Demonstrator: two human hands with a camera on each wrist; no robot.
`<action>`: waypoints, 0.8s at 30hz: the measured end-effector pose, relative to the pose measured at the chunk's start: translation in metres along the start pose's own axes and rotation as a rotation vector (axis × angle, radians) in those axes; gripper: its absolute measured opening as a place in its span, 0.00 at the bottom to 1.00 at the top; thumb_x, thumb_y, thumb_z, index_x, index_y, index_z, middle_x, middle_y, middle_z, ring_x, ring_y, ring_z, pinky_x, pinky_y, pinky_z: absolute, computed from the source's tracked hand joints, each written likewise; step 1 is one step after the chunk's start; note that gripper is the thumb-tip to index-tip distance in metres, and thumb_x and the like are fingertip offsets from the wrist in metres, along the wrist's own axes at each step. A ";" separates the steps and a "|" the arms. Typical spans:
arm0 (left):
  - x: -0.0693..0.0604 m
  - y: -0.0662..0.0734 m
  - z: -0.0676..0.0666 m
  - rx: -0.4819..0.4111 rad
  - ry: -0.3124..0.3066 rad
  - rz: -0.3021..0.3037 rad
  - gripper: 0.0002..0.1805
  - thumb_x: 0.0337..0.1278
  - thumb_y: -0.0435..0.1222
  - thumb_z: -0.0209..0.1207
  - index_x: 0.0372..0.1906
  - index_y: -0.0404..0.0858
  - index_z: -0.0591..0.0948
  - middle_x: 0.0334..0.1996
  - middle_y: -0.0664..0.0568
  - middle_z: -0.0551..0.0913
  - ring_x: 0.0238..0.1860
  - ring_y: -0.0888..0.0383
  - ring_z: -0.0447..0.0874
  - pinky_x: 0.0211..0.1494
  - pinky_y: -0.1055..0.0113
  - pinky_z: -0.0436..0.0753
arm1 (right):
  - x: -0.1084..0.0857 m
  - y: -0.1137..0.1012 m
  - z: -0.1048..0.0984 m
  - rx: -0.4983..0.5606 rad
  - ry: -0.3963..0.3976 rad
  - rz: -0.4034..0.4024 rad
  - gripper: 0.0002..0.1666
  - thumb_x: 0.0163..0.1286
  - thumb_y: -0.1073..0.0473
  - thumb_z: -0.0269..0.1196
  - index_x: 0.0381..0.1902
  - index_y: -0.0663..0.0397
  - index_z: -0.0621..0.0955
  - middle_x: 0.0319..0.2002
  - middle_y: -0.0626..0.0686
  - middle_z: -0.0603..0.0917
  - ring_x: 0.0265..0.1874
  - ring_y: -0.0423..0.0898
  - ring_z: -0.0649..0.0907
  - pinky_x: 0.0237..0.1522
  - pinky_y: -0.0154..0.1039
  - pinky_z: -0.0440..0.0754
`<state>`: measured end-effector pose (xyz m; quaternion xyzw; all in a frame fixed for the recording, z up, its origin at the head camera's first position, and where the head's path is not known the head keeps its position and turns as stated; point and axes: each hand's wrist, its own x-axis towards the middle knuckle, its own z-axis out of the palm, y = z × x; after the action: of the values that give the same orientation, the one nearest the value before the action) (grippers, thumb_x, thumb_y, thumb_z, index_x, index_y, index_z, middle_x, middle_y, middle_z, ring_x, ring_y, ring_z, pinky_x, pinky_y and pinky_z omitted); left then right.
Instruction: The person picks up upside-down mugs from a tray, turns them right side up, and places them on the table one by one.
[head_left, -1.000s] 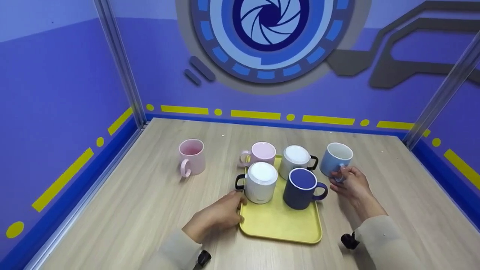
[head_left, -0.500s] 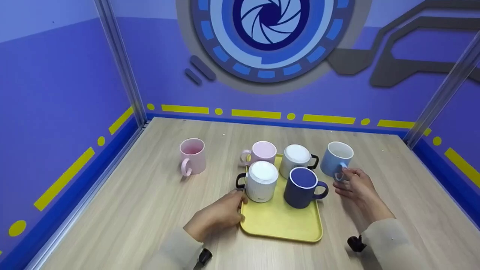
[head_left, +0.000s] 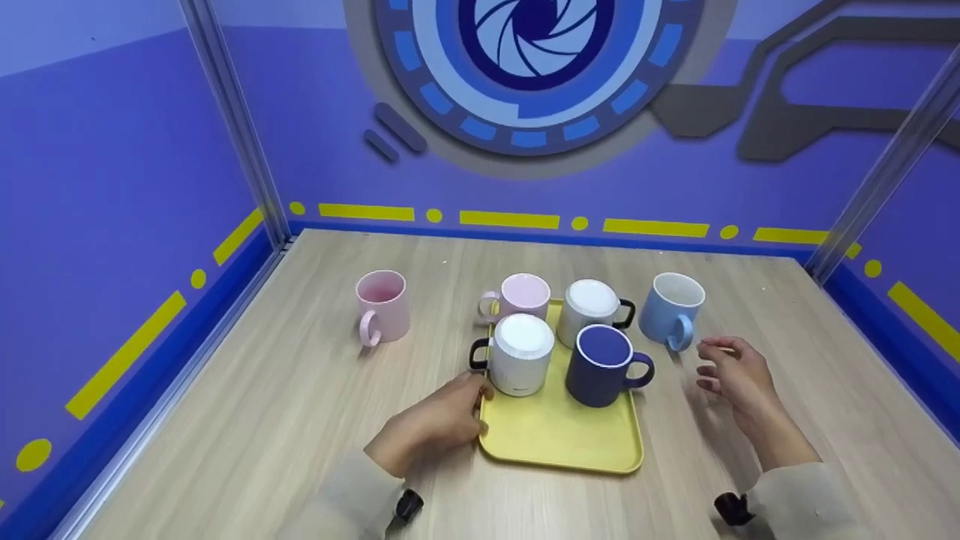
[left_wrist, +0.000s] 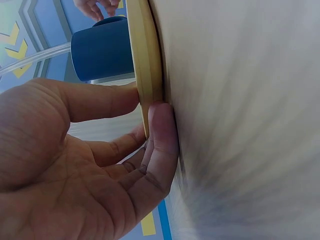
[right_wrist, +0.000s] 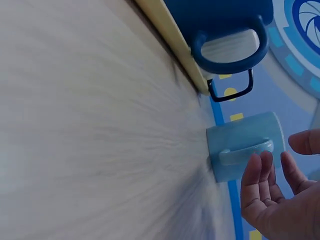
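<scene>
Enclosure wall: blue-violet, with yellow dashes low down, standing behind and to both sides of the counter. The counter has a pale wood-grain surface.

Tray: yellow, lying on the counter between the two hands, its left edge in the left grip. That grip is clamped on the rim, thumb over the upper side and fingertips curled at the outer, lower edge (best seen from the left wrist).

Right grip: to the right of the tray and well apart from it, thumb and fingers spread with a loose curve. In the head view, its fingertips sit just beside the blue mug, not touching it.

The blue mug stands upright on the counter, beyond the tray's right side and ahead of the right grip, handle turned towards the person.

Four mugs are on the tray: a navy mug at front right, a white mug at front left, a second white mug and a pale pink mug behind. Another pink mug stands upright on the counter, left of the tray.

Smallest item noted: the blue mug's handle, nearest the right grip.
</scene>
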<state>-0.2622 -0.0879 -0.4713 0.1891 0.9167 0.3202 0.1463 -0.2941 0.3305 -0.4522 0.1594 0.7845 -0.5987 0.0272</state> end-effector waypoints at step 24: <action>-0.003 0.000 -0.015 -0.038 0.079 0.065 0.17 0.64 0.35 0.64 0.54 0.32 0.78 0.43 0.45 0.80 0.45 0.53 0.77 0.51 0.54 0.78 | -0.068 -0.007 0.029 0.016 -0.162 -0.128 0.12 0.80 0.57 0.58 0.54 0.57 0.75 0.41 0.46 0.80 0.38 0.42 0.81 0.43 0.38 0.86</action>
<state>-0.2651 -0.0971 -0.4590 0.2034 0.9088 0.3495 0.1031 -0.2355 0.2865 -0.4379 0.0604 0.7835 -0.6164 0.0509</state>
